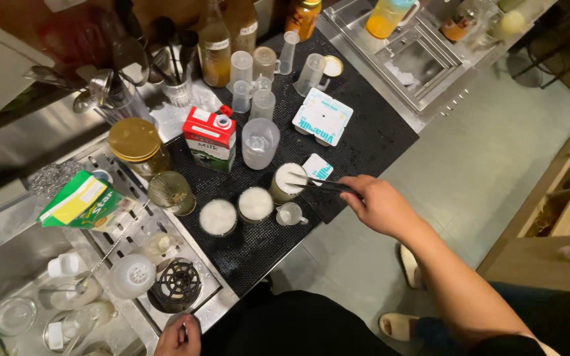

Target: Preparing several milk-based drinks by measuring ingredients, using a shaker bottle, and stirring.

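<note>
A steel surface [47, 151] carries a black mesh mat [364, 132], with a slotted drain tray [123, 175] at the left and a grey floor at the right. The right hand [379, 206] is clamped on a pair of dark tongs [321, 184], whose tips rest over the white foam in a tall cup [287, 181] near the mat's front edge. Just left of this cup stand two foam-topped glasses [237, 211], side by side, and a small clear pitcher [291, 213] sits just in front of the cup. A red and white milk carton [210, 137] and a frosted plastic cup [259, 143] stand behind them. A white multi-pack of small tubs [322, 117] lies farther back. The left hand [178, 336] is at the lower frame edge, fingers curled around a small dark object that cannot be identified, beside a round black grate [177, 285].
</note>
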